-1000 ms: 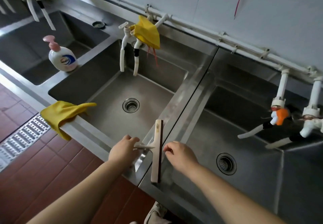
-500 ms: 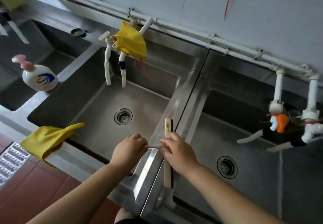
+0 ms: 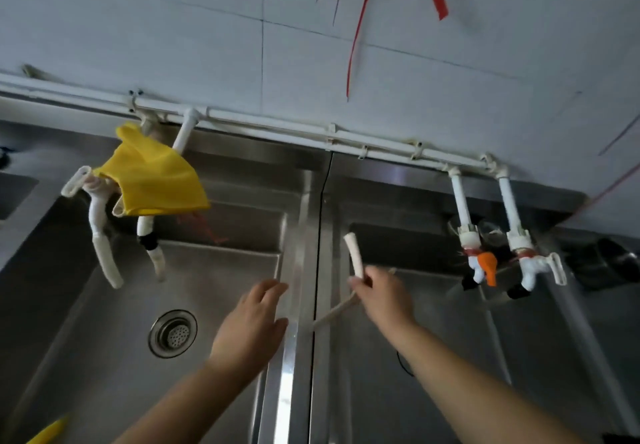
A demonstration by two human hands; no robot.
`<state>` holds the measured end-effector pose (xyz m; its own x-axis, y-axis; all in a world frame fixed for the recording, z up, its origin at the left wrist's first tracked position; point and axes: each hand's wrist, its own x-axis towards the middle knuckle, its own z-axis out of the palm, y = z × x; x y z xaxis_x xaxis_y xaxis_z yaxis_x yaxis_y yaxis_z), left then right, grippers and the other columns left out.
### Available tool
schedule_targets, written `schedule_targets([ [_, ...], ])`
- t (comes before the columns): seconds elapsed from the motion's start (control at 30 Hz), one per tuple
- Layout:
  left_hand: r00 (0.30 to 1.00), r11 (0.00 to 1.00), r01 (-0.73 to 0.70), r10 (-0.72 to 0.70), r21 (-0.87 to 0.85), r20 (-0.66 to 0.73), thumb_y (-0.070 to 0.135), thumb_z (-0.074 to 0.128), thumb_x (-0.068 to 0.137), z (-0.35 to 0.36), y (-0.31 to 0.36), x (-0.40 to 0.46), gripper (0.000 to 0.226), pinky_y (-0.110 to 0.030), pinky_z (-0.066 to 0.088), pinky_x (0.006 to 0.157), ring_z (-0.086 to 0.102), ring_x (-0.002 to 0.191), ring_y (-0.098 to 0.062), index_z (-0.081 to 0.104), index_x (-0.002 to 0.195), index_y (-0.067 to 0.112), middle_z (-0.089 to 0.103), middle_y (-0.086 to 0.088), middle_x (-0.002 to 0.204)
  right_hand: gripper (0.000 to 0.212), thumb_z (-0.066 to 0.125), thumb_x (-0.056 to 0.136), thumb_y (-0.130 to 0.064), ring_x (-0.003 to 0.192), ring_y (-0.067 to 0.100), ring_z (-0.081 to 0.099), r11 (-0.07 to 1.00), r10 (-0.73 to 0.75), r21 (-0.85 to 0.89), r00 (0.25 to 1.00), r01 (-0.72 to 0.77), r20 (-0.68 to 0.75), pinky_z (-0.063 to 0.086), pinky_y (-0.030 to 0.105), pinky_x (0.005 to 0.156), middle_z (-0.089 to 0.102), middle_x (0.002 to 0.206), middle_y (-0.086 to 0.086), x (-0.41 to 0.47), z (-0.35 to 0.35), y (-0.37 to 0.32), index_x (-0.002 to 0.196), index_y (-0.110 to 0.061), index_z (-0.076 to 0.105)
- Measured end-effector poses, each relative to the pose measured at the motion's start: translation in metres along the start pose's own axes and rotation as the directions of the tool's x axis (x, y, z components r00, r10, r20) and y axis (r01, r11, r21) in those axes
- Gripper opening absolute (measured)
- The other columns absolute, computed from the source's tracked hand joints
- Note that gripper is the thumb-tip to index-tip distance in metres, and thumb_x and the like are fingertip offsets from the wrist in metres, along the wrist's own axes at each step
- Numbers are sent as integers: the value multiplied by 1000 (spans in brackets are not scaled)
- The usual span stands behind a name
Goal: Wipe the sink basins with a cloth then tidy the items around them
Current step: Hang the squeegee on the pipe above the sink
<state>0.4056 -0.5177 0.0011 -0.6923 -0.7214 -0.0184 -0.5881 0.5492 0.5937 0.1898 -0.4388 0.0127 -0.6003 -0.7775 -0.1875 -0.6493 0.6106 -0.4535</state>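
My right hand (image 3: 382, 293) grips a cream squeegee (image 3: 354, 256), lifted off the steel divider (image 3: 304, 235); its blade sticks up above my fist and its thin handle (image 3: 334, 313) trails down to the left. My left hand (image 3: 254, 325) hovers open just left of the divider, holding nothing. Left of the divider lies one steel basin (image 3: 104, 305) with a round drain (image 3: 172, 333). A second basin (image 3: 450, 339) lies on the right. A yellow cloth (image 3: 152, 180) hangs over the left taps. A yellow corner of another cloth (image 3: 48, 431) shows at the bottom left.
White taps (image 3: 100, 235) with hoses hang into the left basin. Two more taps (image 3: 485, 256), one with an orange part, hang over the right basin. A white pipe (image 3: 277, 124) runs along the tiled wall. Red strips (image 3: 360, 27) dangle from above.
The squeegee lay on the divider with both hands on it. Now my right hand has lifted it and my left hand has let go. The view has tilted up toward the wall.
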Motion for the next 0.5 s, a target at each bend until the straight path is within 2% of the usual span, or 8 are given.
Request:
schedule_targets([
  [0.13,1000,1000,-9,9,0,20,30,55,92,10,-5,29,48,-19,38,99,40,127,-7,41,139,26,38,12,141,22,58,90,-36,58,4,56,978,146,170,981,-123,-129,35,17,47,58,67,-9,61,-16,17,77,-19,56],
  [0.27,999,999,46,-46,-1,-6,21,63,86,23,-9,53,41,-25,44,89,50,119,-14,56,126,24,51,9,129,22,57,91,-35,61,7,52,964,213,213,946,-162,-243,33,20,49,54,68,-8,129,-22,32,83,-15,59],
  [0.4,997,997,73,-72,39,-27,18,66,82,34,-14,71,34,-25,45,80,58,107,-16,63,116,22,59,9,118,26,57,91,-35,70,17,59,957,239,235,918,-168,-316,43,27,59,60,76,2,180,-16,47,87,-10,61],
  [0.5,999,996,24,-20,83,-40,32,56,77,41,-19,81,29,-17,43,67,62,90,-10,67,103,26,64,10,105,25,57,91,-34,73,20,62,960,232,227,916,-162,-326,53,35,65,63,79,5,202,-8,59,86,-10,60],
])
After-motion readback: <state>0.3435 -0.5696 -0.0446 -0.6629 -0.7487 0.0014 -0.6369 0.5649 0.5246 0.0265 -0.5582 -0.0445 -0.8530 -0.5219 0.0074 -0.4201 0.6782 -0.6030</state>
